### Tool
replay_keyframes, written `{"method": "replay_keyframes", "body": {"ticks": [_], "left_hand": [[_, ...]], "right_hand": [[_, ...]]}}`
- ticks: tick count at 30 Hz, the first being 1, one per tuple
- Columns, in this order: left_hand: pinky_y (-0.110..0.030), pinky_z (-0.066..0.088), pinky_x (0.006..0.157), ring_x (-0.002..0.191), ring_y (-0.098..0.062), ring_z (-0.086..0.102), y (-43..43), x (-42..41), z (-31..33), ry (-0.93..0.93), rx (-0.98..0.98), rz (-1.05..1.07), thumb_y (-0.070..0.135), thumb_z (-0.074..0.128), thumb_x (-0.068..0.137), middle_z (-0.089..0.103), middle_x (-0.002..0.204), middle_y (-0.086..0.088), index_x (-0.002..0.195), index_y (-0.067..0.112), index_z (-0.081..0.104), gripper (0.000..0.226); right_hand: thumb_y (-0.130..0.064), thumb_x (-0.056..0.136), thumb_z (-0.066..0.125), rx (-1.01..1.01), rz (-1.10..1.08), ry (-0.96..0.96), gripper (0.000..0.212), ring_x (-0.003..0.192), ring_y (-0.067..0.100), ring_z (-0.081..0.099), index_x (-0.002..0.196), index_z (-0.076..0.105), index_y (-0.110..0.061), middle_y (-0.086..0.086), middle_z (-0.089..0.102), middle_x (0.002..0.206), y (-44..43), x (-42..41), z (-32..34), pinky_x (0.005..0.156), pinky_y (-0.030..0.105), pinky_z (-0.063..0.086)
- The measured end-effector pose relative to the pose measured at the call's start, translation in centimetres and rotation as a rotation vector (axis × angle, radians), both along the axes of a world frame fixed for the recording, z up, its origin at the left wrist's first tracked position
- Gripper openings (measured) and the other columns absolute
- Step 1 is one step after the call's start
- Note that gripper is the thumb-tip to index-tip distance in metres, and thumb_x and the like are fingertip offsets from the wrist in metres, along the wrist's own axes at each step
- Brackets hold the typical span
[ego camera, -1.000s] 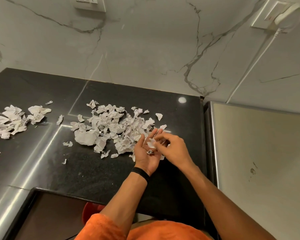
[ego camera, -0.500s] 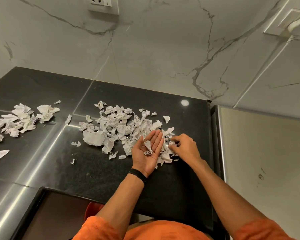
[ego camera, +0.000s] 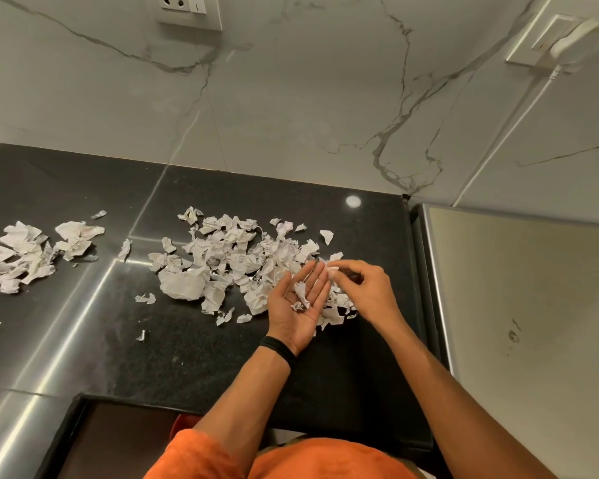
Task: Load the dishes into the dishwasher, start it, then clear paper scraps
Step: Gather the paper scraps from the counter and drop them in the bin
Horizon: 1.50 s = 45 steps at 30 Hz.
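We are in the last part of the job, clearing the paper scraps; no dishes or dishwasher show here, so we judge the loading from this alone and cannot confirm it. Our left hand (ego camera: 296, 314) lies palm up with straight fingers, unclenched, serving as a tray: a few palm scraps (ego camera: 301, 296) rest on it. Our right hand (ego camera: 369, 292), just beside the left fingertips, pinches a small scrap (ego camera: 332, 271) between thumb and fingertips, held above the open palm. The main pile (ego camera: 229, 261) spreads on the black countertop (ego camera: 187, 357) directly beyond and to the left of the left hand, with some pieces under and between both hands. A second heap (ego camera: 25, 257) sits well apart, far to the left, and stray bits (ego camera: 146, 298) lie between the two. The next move, as we judge it, calls for dropping the pinched piece into the palm, then sweeping larger handfuls rather than single bits, and cupping the left hand so nothing slides off.
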<state>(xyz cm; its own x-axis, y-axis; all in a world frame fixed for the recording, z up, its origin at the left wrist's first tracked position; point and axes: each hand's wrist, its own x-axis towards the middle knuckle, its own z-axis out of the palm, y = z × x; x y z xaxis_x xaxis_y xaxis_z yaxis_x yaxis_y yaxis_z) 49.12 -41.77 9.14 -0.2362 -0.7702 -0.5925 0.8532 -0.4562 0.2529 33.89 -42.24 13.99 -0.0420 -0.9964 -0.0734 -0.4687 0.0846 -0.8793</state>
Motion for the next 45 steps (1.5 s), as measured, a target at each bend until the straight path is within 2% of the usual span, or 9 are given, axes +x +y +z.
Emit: {"method": "replay_keyframes", "body": {"ticks": [6,12,17,21,24,28,34,39,45], "left_hand": [[-0.042,0.054,0.097,0.124,-0.034,0.063,-0.2,-0.5,-0.4,-0.017,-0.009,-0.029,0.038,0.044,0.104,0.065,0.134,-0.021,0.133,0.004,0.064,0.049],[-0.046,0.042,0.115,0.132,-0.034,0.058,-0.1,0.0,-1.7,0.002,-0.008,-0.06,0.032,0.043,0.104,0.064,0.137,-0.017,0.134,0.004,0.064,0.047],[-0.04,0.061,0.088,0.116,-0.031,0.069,0.4,0.6,-1.2,0.082,-0.02,-0.068,0.033,0.044,0.105,0.067,0.132,-0.018,0.127,0.004,0.068,0.044],[-0.042,0.052,0.104,0.128,-0.03,0.061,0.4,1.1,-1.5,0.122,-0.009,-0.084,0.035,0.041,0.106,0.062,0.141,-0.016,0.138,0.004,0.06,0.048],[-0.043,0.059,0.089,0.121,-0.031,0.066,0.7,1.8,-1.5,0.141,-0.028,-0.06,0.033,0.039,0.106,0.063,0.139,-0.018,0.137,0.002,0.059,0.048],[-0.041,0.055,0.096,0.113,-0.03,0.07,1.4,2.6,-1.8,0.114,-0.004,-0.062,0.032,0.044,0.105,0.068,0.128,-0.017,0.118,0.002,0.073,0.044],[-0.033,0.06,0.058,0.076,-0.026,0.074,2.9,3.9,-1.4,0.193,0.047,-0.019,0.027,0.047,0.106,0.073,0.098,-0.017,0.112,0.0,0.067,0.034],[-0.048,0.053,0.103,0.124,-0.038,0.063,3.5,6.3,-1.6,0.217,0.013,-0.014,0.028,0.041,0.106,0.062,0.135,-0.027,0.133,-0.005,0.059,0.047],[-0.048,0.041,0.115,0.13,-0.038,0.058,4.4,9.1,-2.9,0.172,0.026,0.035,0.029,0.038,0.107,0.06,0.138,-0.026,0.134,-0.006,0.058,0.048]], "right_hand": [[-0.019,0.084,0.083,0.083,0.102,-0.001,0.03,0.093,0.001,0.069,0.104,0.074,-0.039,-0.012,0.074,0.093,1.8,3.5,1.1,0.09,0.027,0.058],[-0.022,0.081,0.085,0.051,0.015,-0.016,0.028,0.095,0.002,0.07,0.102,0.072,-0.033,-0.012,0.074,0.097,2.7,3.5,1.2,0.088,0.03,0.059],[-0.017,0.082,0.084,0.04,0.041,-0.021,0.03,0.097,-0.001,0.069,0.103,0.073,-0.035,-0.015,0.073,0.098,3.3,4.6,2.0,0.085,0.02,0.056],[-0.017,0.084,0.082,0.086,0.097,0.012,0.039,0.099,-0.006,0.068,0.117,0.071,-0.034,-0.016,0.072,0.109,4.1,5.7,2.1,0.087,0.015,0.055],[-0.014,0.086,0.08,0.048,0.041,-0.019,0.035,0.094,-0.002,0.07,0.115,0.072,-0.031,-0.013,0.073,0.106,4.8,5.8,2.3,0.086,0.014,0.055],[-0.011,0.089,0.077,0.013,-0.009,-0.122,0.03,0.099,0.002,0.071,0.114,0.072,-0.027,-0.013,0.075,0.102,5.4,6.4,2.4,0.09,0.02,0.057],[-0.012,0.1,0.064,-0.035,0.008,-0.202,0.017,0.099,0.014,0.073,0.112,0.072,-0.02,-0.007,0.076,0.105,5.9,8.4,1.3,0.086,0.03,0.06],[-0.011,0.097,0.068,-0.036,-0.116,-0.114,0.017,0.09,0.011,0.073,0.111,0.073,-0.019,-0.009,0.075,0.1,6.3,6.7,-0.7,0.082,0.032,0.062],[-0.021,0.09,0.075,0.092,0.059,0.263,0.025,0.087,-0.001,0.066,0.113,0.073,-0.03,-0.018,0.072,0.103,7.9,6.3,-4.4,0.083,0.022,0.055]]}}
